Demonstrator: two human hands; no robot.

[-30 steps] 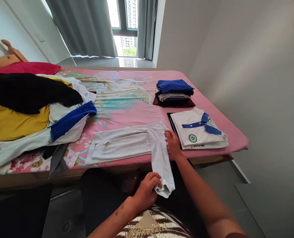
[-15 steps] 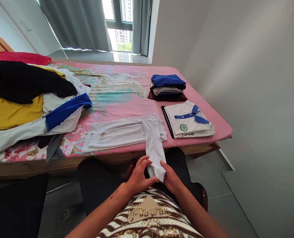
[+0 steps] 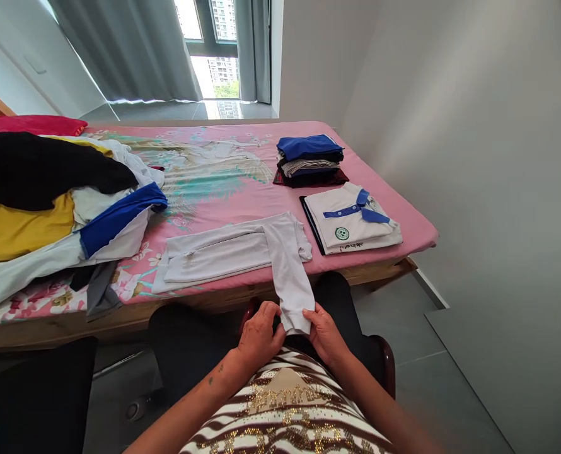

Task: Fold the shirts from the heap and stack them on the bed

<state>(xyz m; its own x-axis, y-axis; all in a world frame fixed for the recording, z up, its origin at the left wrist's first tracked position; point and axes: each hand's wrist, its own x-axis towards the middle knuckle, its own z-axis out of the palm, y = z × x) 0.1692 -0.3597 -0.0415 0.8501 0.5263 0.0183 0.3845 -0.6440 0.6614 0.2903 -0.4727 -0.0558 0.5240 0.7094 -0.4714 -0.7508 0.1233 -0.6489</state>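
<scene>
A white long-sleeved shirt (image 3: 224,254) lies partly folded along the bed's near edge, with one sleeve hanging over the edge toward me. My left hand (image 3: 261,329) pinches the left side of that sleeve's cuff. On the cuff's other side, my right hand (image 3: 324,328) grips the fabric between thumb and fingers. The cuff is spread flat between both hands, just above my lap. Right of the shirt lies a folded white polo shirt (image 3: 351,221) with a blue collar and a green round badge, on top of dark cloth.
Behind the polo stands a stack of folded clothes (image 3: 310,161), blue on top. A loose heap of clothes (image 3: 39,183) covers the bed's left side. The pink floral bed sheet (image 3: 224,202) lies beneath. A black chair (image 3: 34,384) stands at lower left, and a wall (image 3: 474,157) rises at right.
My left hand has closed from spread fingers to a pinch on the cuff. The cuff is now pulled straighter and wider. The view has shifted slightly right.
</scene>
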